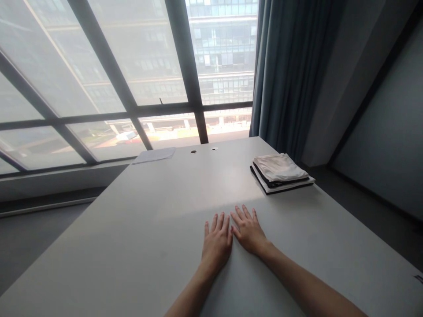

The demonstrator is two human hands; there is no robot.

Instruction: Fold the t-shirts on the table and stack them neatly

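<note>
Both hands rest palm down on a white table (139, 229). My left hand (217, 240) lies flat with its fingers stretched forward, holding nothing. Close beside it, thumb to thumb, my right hand (248, 230) is also flat, its fingers a little spread and angled to the left. Beyond my right hand, near the table's right edge, sits a stack of folded cloths (280, 172). White and black layers alternate in it, with a white piece on top. Neither hand touches the stack.
White paper sheets (154, 155) lie at the far left corner of the table. Two round cable holes, one dark (193, 152), are near the far edge. Large windows (152, 57) stand behind, with a blue-grey curtain (280, 75) on the right. A small dark object (419, 278) shows at the right edge.
</note>
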